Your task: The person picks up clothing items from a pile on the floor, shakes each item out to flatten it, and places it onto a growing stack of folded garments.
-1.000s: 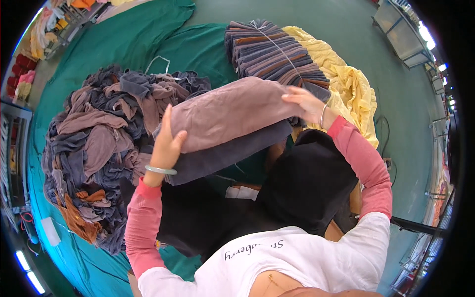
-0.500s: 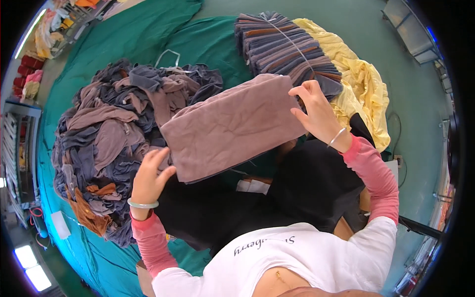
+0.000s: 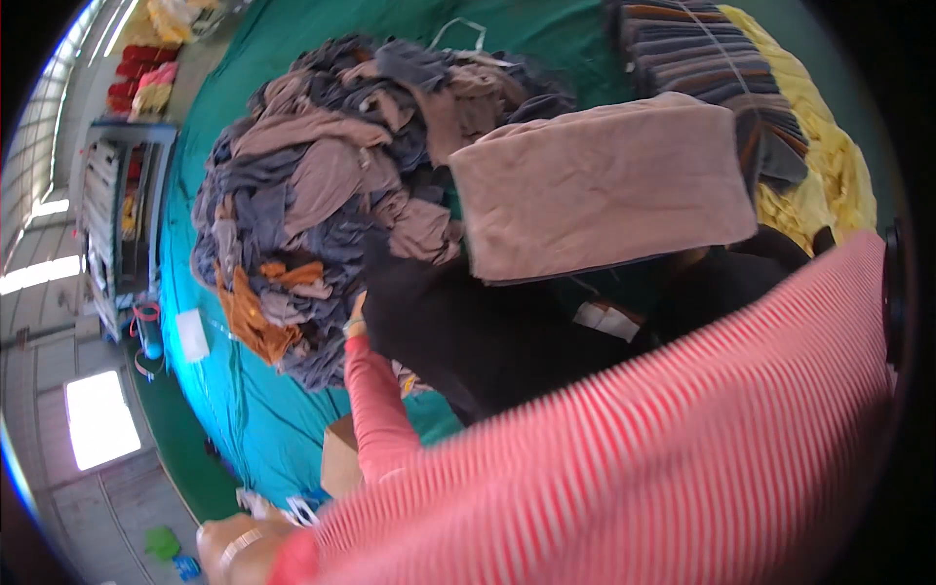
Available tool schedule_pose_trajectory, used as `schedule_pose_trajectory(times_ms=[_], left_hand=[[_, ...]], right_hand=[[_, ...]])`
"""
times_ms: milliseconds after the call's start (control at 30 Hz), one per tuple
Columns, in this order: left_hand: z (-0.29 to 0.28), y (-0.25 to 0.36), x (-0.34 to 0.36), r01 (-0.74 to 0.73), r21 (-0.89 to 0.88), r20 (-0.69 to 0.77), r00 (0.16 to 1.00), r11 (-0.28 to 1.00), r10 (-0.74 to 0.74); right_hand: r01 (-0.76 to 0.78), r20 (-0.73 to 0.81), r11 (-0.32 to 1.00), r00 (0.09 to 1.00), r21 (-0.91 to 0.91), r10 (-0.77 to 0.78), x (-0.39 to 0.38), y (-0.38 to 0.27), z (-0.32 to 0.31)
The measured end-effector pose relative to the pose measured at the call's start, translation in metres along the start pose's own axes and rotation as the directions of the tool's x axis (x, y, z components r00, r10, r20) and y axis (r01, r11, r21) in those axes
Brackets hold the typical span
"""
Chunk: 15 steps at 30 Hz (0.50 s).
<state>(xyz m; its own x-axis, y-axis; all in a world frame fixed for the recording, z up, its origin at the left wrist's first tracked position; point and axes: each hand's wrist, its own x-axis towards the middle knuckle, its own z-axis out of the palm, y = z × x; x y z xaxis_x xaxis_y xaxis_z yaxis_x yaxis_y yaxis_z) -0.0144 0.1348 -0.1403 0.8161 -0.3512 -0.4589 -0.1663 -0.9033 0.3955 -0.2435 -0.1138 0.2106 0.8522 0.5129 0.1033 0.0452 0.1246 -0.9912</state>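
Observation:
A folded mauve cloth (image 3: 604, 190) with a dark grey layer underneath lies across the upper middle, over my black-clad legs (image 3: 492, 346). Neither hand is on it. My left hand (image 3: 355, 315) is beside the heap of mauve, grey and rust cloths (image 3: 327, 195), mostly hidden by black fabric, so its fingers do not show. My right forearm, in a striped pink sleeve, sweeps close across the lower view, and my right hand (image 3: 234, 546) is at the lower left edge, its fingers unclear.
A tied stack of folded cloths (image 3: 687, 68) stands at upper right beside yellow fabric (image 3: 829, 171). A green sheet (image 3: 224, 419) lies under the heap. A cardboard box (image 3: 339, 458) sits at lower left, a metal rack (image 3: 102, 224) farther left.
Both hands have let go of the folded cloth. My right arm has swung down and left across my body. My left hand has moved to the heap's side. The view has shifted leftward.

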Motion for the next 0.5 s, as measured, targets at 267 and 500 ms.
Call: schedule_pose_trajectory(times_ms=[267, 500], left_hand=[[0.078, -0.027, -0.015, 0.234, 0.111, -0.109, 0.969, 0.966, -0.223], [0.080, -0.026, -0.007, 0.230, 0.028, -0.259, 0.942, 0.973, -0.215]], right_hand=[[-0.351, -0.206, 0.925, 0.903, 0.148, 0.376, -0.028, 0.019, 0.026], [-0.438, -0.356, 0.743, 0.679, 0.505, 0.642, -0.044, 0.013, 0.014]])
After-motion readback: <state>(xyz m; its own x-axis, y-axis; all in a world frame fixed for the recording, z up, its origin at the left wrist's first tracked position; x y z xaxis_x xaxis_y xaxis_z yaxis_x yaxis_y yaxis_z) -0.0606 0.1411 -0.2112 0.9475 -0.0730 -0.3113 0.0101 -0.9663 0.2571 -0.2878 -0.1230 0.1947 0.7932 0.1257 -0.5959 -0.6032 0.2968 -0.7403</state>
